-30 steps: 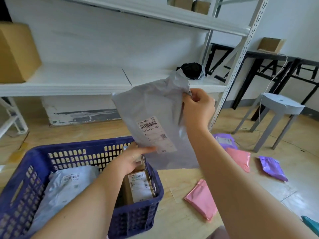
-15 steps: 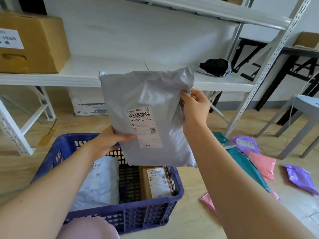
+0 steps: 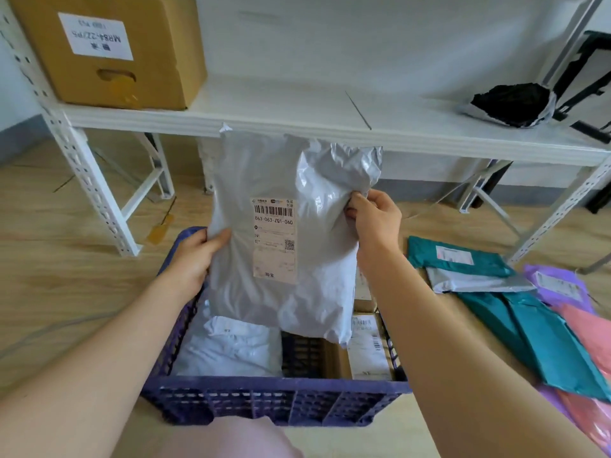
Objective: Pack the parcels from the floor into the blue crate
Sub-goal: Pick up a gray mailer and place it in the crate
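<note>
The grey parcel (image 3: 297, 233), a crinkled plastic mailer with a white barcode label facing up, hangs upright over the blue crate (image 3: 274, 399). The left hand (image 3: 198, 256) pinches its left edge; the right hand (image 3: 373, 223) grips its bunched right side. Teal, pink and purple parcels (image 3: 529, 325) lie on the floor just beside the crate.

Grey parcel (image 3: 317, 226), blue crate (image 3: 274, 398)

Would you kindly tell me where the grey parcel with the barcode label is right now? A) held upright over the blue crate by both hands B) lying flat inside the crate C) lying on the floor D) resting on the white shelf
A: the left hand and right hand hold the grey parcel upright by its side edges, its lower end hanging over the open blue crate.
</note>
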